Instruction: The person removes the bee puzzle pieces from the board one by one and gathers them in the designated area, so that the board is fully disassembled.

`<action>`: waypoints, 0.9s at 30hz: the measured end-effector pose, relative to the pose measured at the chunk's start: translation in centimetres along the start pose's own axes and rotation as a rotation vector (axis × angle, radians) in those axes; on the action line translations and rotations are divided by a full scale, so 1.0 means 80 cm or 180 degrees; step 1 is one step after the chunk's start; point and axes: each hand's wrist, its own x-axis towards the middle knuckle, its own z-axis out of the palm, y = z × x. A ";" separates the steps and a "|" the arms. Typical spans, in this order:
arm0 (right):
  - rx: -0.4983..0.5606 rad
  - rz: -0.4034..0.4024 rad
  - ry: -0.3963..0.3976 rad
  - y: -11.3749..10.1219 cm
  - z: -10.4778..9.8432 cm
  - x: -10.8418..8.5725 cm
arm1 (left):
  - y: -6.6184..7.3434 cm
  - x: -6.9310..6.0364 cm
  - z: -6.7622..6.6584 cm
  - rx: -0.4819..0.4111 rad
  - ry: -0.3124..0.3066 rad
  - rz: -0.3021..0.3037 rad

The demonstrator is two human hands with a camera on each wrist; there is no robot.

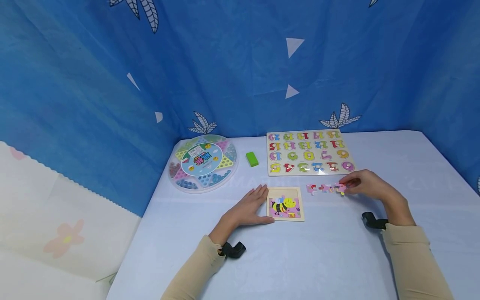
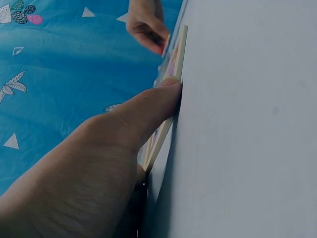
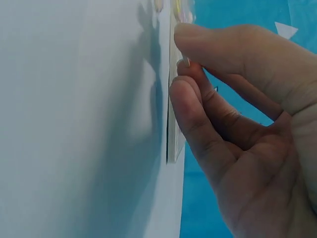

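A small square wooden jigsaw tray (image 1: 277,193) lies on the table, its lower part filled with a yellow-and-black bee picture on pink. My left hand (image 1: 245,210) rests at its left side, fingers extended along the upper left corner. In the left wrist view, the left thumb (image 2: 166,91) lies against the tray's edge. To the right, my right hand (image 1: 365,186) pinches a pink jigsaw piece (image 1: 340,188) between thumb and fingers; only a thin edge of the piece (image 3: 186,62) shows in the right wrist view. Several loose jigsaw pieces (image 1: 312,188) lie in a row beside it.
Behind the pieces lies a wooden number board (image 1: 292,163) with colourful numerals. A round Chinese checkers set (image 1: 202,160) sits at the back left, and a green block (image 1: 252,158) lies between them. A blue curtain (image 1: 240,75) hangs behind the white-covered table (image 1: 300,262).
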 end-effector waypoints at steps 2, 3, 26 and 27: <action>-0.0014 0.0015 -0.0025 0.001 -0.001 0.000 | 0.000 0.000 0.000 -0.0002 -0.0001 0.0007; -0.0026 0.0020 -0.0041 0.002 -0.001 0.001 | 0.000 0.000 0.000 -0.0002 0.0000 0.0009; -0.0121 -0.0021 0.0081 0.005 0.006 0.004 | -0.002 0.001 0.001 -0.0001 -0.0011 -0.0003; -0.0127 -0.0010 0.0081 0.006 0.006 0.005 | -0.003 0.001 0.001 -0.0001 -0.0012 -0.0002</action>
